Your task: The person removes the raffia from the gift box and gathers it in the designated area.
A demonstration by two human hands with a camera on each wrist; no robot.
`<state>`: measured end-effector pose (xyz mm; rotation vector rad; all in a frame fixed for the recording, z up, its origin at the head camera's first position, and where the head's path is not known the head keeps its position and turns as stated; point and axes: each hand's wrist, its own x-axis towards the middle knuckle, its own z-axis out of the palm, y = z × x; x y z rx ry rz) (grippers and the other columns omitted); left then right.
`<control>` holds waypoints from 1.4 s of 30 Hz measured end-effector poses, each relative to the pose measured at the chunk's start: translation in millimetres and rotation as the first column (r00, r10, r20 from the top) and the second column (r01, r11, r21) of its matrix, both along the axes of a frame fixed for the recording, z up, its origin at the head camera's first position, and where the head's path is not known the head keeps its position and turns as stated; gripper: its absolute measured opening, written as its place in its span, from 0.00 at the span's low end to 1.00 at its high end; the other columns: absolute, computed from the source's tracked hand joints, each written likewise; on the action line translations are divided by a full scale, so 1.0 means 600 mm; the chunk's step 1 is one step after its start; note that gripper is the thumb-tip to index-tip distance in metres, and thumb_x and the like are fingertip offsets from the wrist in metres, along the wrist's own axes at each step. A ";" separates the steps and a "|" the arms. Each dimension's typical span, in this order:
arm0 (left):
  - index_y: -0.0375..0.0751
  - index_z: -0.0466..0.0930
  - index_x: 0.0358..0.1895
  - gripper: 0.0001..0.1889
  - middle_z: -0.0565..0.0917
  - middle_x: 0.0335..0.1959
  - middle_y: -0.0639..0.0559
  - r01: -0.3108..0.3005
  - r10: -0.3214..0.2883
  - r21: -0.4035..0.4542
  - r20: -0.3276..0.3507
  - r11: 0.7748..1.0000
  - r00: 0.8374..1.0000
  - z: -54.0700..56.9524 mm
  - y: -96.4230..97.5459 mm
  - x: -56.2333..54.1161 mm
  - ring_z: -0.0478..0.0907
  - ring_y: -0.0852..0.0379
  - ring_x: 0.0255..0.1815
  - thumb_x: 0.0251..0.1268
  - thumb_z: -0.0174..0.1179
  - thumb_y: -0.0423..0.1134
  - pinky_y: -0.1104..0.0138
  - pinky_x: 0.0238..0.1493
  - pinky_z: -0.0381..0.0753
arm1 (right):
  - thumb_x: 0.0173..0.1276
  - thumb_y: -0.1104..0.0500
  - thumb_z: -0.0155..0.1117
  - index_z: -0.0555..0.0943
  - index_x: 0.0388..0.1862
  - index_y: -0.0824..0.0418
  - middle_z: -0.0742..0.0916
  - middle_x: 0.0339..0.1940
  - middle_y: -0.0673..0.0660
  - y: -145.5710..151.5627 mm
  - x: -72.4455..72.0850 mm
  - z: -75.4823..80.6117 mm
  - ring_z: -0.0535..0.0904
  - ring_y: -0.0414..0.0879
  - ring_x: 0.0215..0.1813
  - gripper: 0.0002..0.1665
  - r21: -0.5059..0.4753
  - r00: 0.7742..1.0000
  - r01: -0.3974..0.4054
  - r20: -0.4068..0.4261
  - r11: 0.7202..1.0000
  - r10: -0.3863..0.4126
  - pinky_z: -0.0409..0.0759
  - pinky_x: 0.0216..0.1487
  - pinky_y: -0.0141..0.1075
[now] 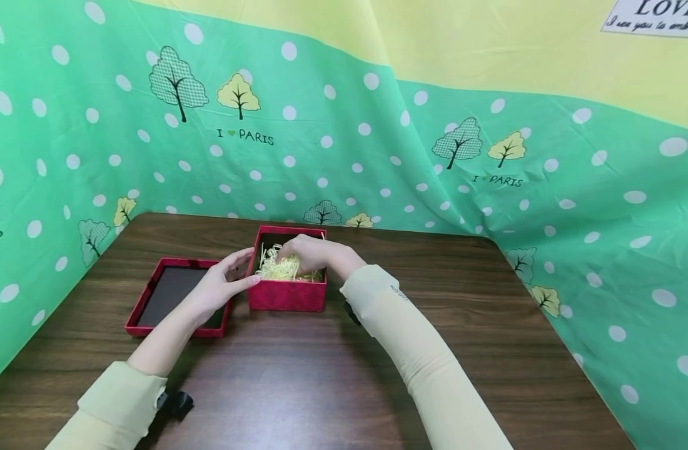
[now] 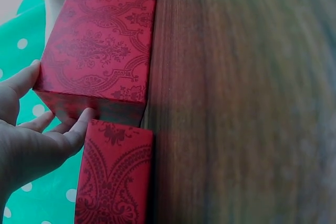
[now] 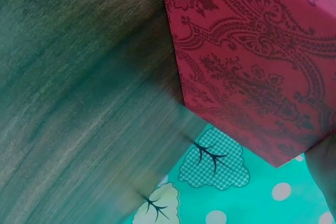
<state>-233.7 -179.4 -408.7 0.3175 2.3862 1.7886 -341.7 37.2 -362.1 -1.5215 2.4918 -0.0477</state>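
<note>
A red patterned box (image 1: 288, 296) stands uncovered on the table, its dark inside partly filled with pale yellow shredded paper (image 1: 278, 267). My left hand (image 1: 222, 284) steadies the box at its left side, thumb at the near left corner and fingers fairly straight along the side wall. In the left wrist view, that hand (image 2: 39, 135) has its fingertips on the red box (image 2: 100, 40). My right hand (image 1: 310, 253) reaches in over the right rim, its bent fingers gripping the shredded paper. The right wrist view shows the patterned box wall (image 3: 252, 66); the right fingertips are hidden in the paper.
Left of the box lies its red lid (image 1: 144, 299), dark inside facing up, partly under my left forearm. The brown wooden table (image 1: 462, 325) stretches to the right and front. A green and yellow printed curtain (image 1: 344, 150) hangs behind and at both sides.
</note>
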 end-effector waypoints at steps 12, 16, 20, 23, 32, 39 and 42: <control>0.49 0.55 0.73 0.40 0.60 0.71 0.41 -0.013 0.013 -0.018 -0.009 1.000 1.000 0.001 0.000 0.003 0.61 0.38 0.69 0.59 0.64 0.49 0.47 0.63 0.66 | 0.50 0.71 0.65 0.82 0.50 0.55 0.85 0.49 0.47 0.012 0.002 0.010 0.72 0.37 0.39 0.27 -0.088 0.996 0.075 0.058 0.993 -0.070 0.72 0.36 0.26; 0.48 0.55 0.73 0.39 0.60 0.71 0.40 -0.007 0.006 -0.008 -0.017 1.000 1.000 0.000 0.000 0.002 0.61 0.38 0.69 0.60 0.64 0.48 0.46 0.64 0.65 | 0.49 0.73 0.63 0.83 0.49 0.55 0.85 0.47 0.47 0.015 0.003 0.018 0.73 0.38 0.39 0.27 -0.117 0.995 0.083 0.062 0.990 -0.076 0.72 0.37 0.27; 0.49 0.55 0.73 0.39 0.61 0.71 0.40 -0.007 0.007 -0.003 -0.019 1.000 1.000 0.001 0.000 0.003 0.61 0.38 0.69 0.60 0.64 0.47 0.46 0.64 0.65 | 0.46 0.75 0.61 0.83 0.48 0.56 0.86 0.46 0.48 0.017 0.005 0.030 0.72 0.39 0.36 0.29 -0.143 0.993 0.101 0.071 0.985 -0.092 0.72 0.32 0.27; 0.50 0.55 0.73 0.39 0.61 0.71 0.40 -0.009 0.009 -0.005 -0.019 1.000 1.000 0.003 0.001 0.004 0.60 0.38 0.70 0.60 0.64 0.47 0.46 0.64 0.64 | 0.45 0.75 0.61 0.84 0.48 0.56 0.86 0.46 0.48 0.018 0.007 0.040 0.72 0.39 0.35 0.29 -0.151 0.993 0.103 0.064 0.983 -0.095 0.71 0.32 0.27; 0.50 0.55 0.73 0.39 0.61 0.71 0.41 -0.006 0.006 -0.010 -0.016 1.000 1.000 0.005 0.003 0.003 0.60 0.39 0.70 0.60 0.64 0.48 0.46 0.65 0.64 | 0.48 0.73 0.65 0.83 0.49 0.55 0.85 0.50 0.48 0.027 0.008 0.073 0.76 0.40 0.45 0.28 -0.146 0.992 0.120 0.049 0.982 -0.114 0.72 0.50 0.33; 0.50 0.55 0.73 0.40 0.61 0.71 0.41 -0.011 0.010 -0.015 -0.005 1.000 1.000 0.005 0.003 0.004 0.60 0.38 0.69 0.59 0.64 0.49 0.46 0.64 0.65 | 0.49 0.75 0.65 0.83 0.50 0.57 0.85 0.50 0.50 0.030 0.010 0.096 0.75 0.40 0.43 0.28 -0.161 0.991 0.128 0.061 0.979 -0.120 0.73 0.38 0.29; 0.50 0.55 0.73 0.40 0.61 0.71 0.40 -0.011 0.011 -0.011 -0.001 1.000 1.000 0.005 0.002 0.004 0.60 0.38 0.69 0.59 0.64 0.48 0.46 0.64 0.65 | 0.48 0.76 0.63 0.83 0.50 0.58 0.86 0.50 0.51 0.030 0.012 0.107 0.75 0.41 0.41 0.29 -0.178 0.992 0.117 0.064 0.977 -0.107 0.72 0.34 0.28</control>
